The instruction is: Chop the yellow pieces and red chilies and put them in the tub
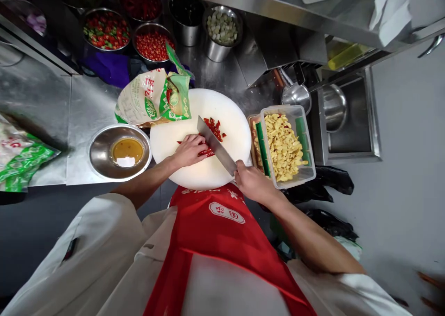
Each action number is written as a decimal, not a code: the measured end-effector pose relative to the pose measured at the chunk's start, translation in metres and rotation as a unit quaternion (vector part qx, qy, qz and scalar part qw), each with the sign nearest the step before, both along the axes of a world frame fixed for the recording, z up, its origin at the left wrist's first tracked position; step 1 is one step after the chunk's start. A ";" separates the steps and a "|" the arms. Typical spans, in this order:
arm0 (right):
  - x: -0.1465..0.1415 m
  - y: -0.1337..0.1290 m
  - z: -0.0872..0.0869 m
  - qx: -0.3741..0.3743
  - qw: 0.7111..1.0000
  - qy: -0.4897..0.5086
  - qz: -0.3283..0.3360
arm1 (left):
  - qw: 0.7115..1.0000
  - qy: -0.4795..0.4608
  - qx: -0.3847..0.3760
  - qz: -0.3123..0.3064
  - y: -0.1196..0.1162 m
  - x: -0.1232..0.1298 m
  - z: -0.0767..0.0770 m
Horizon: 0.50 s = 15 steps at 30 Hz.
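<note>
My right hand [253,181] is closed round the handle of a cleaver [219,150], whose broad blade slants across the round white cutting board [229,107]. On the board's left half my left hand [190,150] has its fingers curled down on red chili peppers [207,152], close against the blade. Beyond the cleaver lies a small heap of chopped red chili [216,128]. An opened green and white plastic bag [153,98] rests at the board's far left edge, partly over it.
Left of the board stands a steel bowl [99,151] with brown liquid. At the right is a plastic tub [311,165] of sliced pale yellow pieces. Several steel containers of chopped ingredients line the back, among them red chili rings [155,45]. A sink [373,121] is far right.
</note>
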State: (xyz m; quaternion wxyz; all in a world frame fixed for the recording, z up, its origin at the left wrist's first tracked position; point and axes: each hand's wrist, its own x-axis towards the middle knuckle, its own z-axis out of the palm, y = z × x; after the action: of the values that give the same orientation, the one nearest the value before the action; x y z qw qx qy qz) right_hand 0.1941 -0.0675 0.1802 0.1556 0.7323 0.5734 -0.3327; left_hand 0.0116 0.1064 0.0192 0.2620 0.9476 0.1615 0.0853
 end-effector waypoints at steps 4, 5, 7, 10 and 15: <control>-0.008 -0.002 -0.010 -0.022 0.999 0.022 -0.008 | 1.000 0.003 0.001 -0.004 0.002 0.005 -0.008; -0.012 0.006 -0.019 -0.019 0.999 0.028 -0.016 | 1.000 0.002 0.000 -0.007 0.003 0.006 -0.010; -0.022 0.028 -0.042 -0.023 0.999 0.018 -0.043 | 1.000 0.003 0.001 -0.015 0.002 0.007 -0.012; -0.029 0.056 -0.064 0.025 0.999 -0.002 -0.047 | 1.000 0.011 0.003 -0.026 0.002 0.004 -0.009; -0.018 0.038 -0.044 0.059 0.998 -0.015 -0.030 | 1.000 -0.025 0.007 -0.012 0.001 -0.009 0.004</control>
State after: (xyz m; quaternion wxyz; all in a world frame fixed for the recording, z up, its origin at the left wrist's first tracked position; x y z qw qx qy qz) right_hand 0.1761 -0.0296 0.1359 0.1106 0.7617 0.5677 -0.2919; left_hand 0.0026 0.1074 0.0237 0.2606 0.9489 0.1427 0.1068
